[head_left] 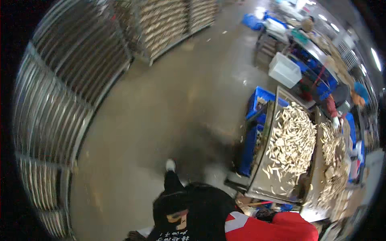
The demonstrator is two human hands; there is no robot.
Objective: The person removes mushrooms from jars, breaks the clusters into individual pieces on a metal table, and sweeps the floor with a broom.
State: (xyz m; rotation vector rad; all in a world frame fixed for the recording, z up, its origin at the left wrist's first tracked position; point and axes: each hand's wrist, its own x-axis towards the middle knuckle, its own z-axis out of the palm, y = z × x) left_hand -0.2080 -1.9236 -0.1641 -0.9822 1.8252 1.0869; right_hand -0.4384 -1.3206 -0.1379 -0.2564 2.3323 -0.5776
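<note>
My left hand (134,235) shows only as a small dark shape at the lower edge, beside a white patch; its fingers cannot be made out. A red sleeve (273,229) with a white stripe stretches to the right beside my black apron (197,211); my right hand is not visible. Near that sleeve stands a metal tray table (259,182), its top heaped with pale, finger-shaped pieces (293,140). Across it, a co-worker's white-gloved hand (336,122) reaches to a second heap of similar pieces (331,148).
Blue crates (250,150) sit at the tray table's left side. Metal racks (78,94) line the left, and a loaded rack (163,24) stands at the far end. A white bin (284,70) and worktables are at the far right. Wet-looking floor (161,108) lies between.
</note>
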